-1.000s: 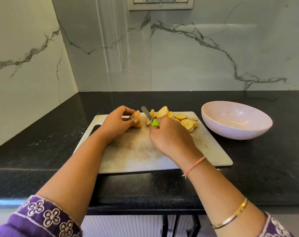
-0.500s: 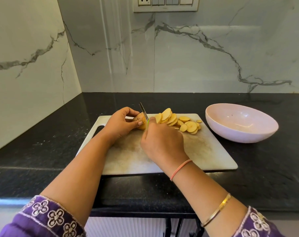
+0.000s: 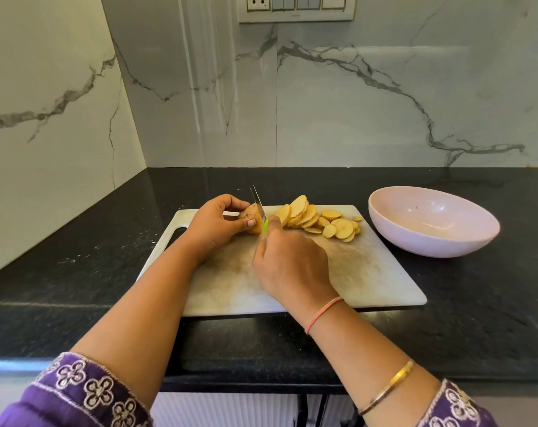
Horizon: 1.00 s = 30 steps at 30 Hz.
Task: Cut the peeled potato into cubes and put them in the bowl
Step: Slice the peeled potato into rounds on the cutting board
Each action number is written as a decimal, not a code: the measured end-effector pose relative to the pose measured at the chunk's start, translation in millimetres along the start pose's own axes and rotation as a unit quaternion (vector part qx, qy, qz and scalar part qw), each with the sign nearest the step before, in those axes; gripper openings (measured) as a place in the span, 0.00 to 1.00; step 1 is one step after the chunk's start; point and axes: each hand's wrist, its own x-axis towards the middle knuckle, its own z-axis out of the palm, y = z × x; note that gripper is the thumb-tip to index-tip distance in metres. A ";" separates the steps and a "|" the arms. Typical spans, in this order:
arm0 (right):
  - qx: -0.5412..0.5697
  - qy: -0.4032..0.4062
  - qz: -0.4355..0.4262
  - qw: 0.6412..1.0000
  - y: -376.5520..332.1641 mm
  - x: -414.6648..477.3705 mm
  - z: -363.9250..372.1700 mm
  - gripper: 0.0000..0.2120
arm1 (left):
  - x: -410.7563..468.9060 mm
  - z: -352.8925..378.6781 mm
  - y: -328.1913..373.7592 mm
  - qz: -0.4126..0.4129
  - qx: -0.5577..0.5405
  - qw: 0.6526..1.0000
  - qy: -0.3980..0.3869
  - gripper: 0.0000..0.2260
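Observation:
A white cutting board (image 3: 369,272) lies on the black counter. My left hand (image 3: 213,224) holds the remaining end of the potato (image 3: 251,218) down on the board. My right hand (image 3: 289,260) grips a knife (image 3: 258,204) with a green handle; its blade stands against the potato's right cut face. A fanned pile of round potato slices (image 3: 314,218) lies on the board just right of the blade. The pale pink bowl (image 3: 465,241) sits on the counter to the right of the board, with nothing in it.
The black stone counter (image 3: 76,272) ends at a front edge near me, and marble walls (image 3: 354,103) close in the back and left. A switch plate (image 3: 295,7) is on the back wall above the board.
The knife blade has swung from lying over the slices to standing upright against the potato end. My right hand shifted left toward the potato. The left hand kept its hold.

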 end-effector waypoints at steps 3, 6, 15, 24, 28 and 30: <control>0.014 0.044 -0.006 0.999 1.4 -1.8 -2.3 0.23 | 0.9 -0.2 2.4 0.008 0.006 1.000 -0.002 0.11; 0.028 0.067 -0.017 0.997 -0.7 -1.0 -1.8 0.23 | 0.9 -1.1 2.2 0.008 0.011 1.000 0.001 0.12; 0.022 0.035 -0.010 0.999 1.9 3.6 2.9 0.23 | -0.2 -0.9 4.3 0.014 -0.002 1.000 -0.003 0.11; -0.059 -0.004 -0.008 0.998 -4.2 3.4 1.9 0.24 | -2.2 1.3 3.4 0.015 0.005 1.000 -0.005 0.10; -0.073 -0.014 -0.015 0.997 -5.6 -0.4 3.0 0.26 | -2.6 3.3 2.7 0.011 0.008 1.000 0.000 0.11; -0.076 -0.018 -0.022 0.997 -6.4 -0.4 4.0 0.26 | -2.3 2.2 3.6 0.010 0.009 1.000 0.000 0.11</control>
